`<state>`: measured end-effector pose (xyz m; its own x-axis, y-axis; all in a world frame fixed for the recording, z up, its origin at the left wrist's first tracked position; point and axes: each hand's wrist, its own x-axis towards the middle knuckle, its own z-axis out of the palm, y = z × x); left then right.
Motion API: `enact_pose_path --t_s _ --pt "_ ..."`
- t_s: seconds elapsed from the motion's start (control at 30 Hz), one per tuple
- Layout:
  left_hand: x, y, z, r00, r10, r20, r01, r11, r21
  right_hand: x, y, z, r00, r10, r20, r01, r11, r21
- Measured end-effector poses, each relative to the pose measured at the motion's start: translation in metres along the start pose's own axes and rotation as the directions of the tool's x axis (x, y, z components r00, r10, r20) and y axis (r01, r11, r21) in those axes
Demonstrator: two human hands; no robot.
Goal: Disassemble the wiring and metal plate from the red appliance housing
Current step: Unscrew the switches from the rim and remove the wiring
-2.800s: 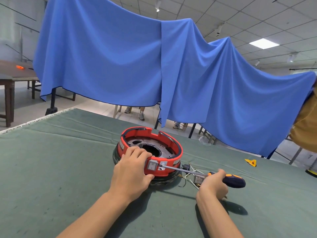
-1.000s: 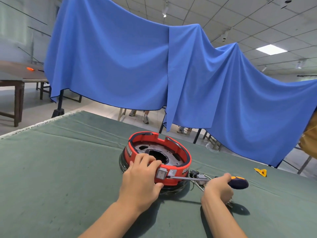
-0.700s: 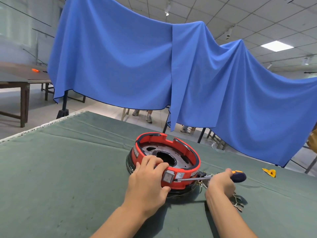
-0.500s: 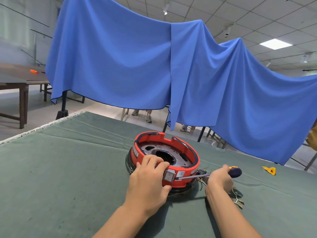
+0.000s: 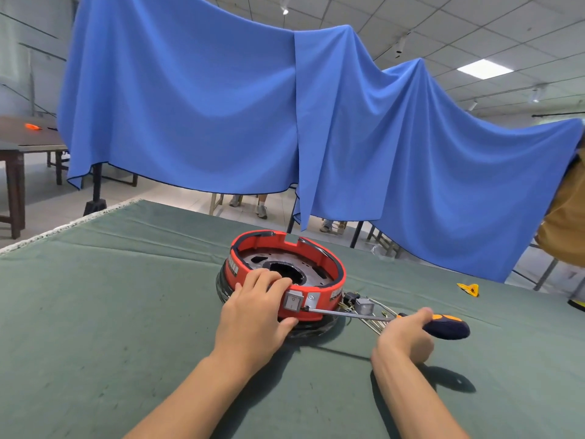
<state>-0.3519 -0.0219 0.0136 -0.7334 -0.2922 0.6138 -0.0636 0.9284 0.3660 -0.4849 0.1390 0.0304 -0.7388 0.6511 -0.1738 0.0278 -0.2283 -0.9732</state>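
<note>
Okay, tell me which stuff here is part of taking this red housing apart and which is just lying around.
Part of the job:
- red housing, gripped by the left hand
- metal plate inside it
- wiring bundle beside it
- screwdriver in the right hand, tip at the housing's side

Lying about:
- yellow piece on the green cloth
- blue drape
- orange item on the far table

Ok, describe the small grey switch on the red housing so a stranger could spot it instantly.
Start at the green table and find the round red housing near its middle. On the housing's near outer wall, just right of the left hand gripping the rim, sits the switch. It is the only pale grey square there, and the screwdriver shaft points toward the spot just beside it.
</note>
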Motion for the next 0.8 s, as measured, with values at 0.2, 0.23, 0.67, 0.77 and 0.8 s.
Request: enact_pose_path --t_s 0.2,0.23,0.67,0.77,0.8 --pt "0.0 0.001 0.0 1.0 -0.019 -0.02 0.018 1.0 -0.019 -0.008 0.004 0.003 0.998 -0.064 0.015 0.065 0.997 -0.037" --pt "0.0 0.002 -0.001 1.0 -0.018 -0.02 0.018 1.0 -0.016 -0.007 0.004 0.003 0.998 -0.062 0.011 0.063 0.997 -0.038" --pt "0.001 0.005 -0.003 0.999 -0.039 -0.024 0.038 0.999 -0.026 0.001 0.005 0.009 1.0 -0.017 -0.026 0.016 0.997 -0.075" --pt "0.001 0.006 -0.002 0.999 -0.045 -0.017 0.044 0.999 -0.027 0.002 0.004 0.016 1.0 -0.005 -0.022 0.003 0.997 -0.08" --pt "0.001 0.006 -0.002 0.999 -0.046 -0.014 0.045 0.999 -0.024 0.003 0.004 0.018 1.0 -0.003 -0.022 0.001 0.997 -0.082"
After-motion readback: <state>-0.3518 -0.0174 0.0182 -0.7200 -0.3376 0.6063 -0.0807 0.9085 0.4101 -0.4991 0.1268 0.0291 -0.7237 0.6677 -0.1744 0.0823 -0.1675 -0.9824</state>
